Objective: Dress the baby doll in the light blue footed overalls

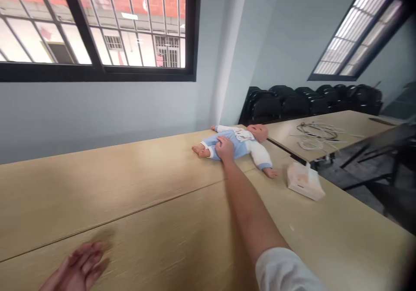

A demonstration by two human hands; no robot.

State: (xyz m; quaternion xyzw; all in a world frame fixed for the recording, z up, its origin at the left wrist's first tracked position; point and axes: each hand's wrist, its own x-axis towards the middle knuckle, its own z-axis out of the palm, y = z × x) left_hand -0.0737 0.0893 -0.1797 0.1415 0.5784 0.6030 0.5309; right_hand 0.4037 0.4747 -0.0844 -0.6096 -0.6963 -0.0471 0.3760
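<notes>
A baby doll (241, 148) in a blue and white outfit lies on its back at the far side of the table, its head to the right and its feet to the left. My right arm is stretched out across the tabletop, and my right hand (225, 148) is closed over the blue clothing at the doll's lower body. Some of its fingers are hidden against the cloth. Low at the left, my left hand (82, 267) hovers near the bare tabletop, palm turned up, fingers loosely bent and apart, holding nothing.
Right of the doll stands a white tissue pack (304, 180) on the wooden table (146, 182), which has a seam across it. Tangled cables (316, 135) lie on a second table (347, 119). Stacked black chairs (292, 102) line the wall below barred windows.
</notes>
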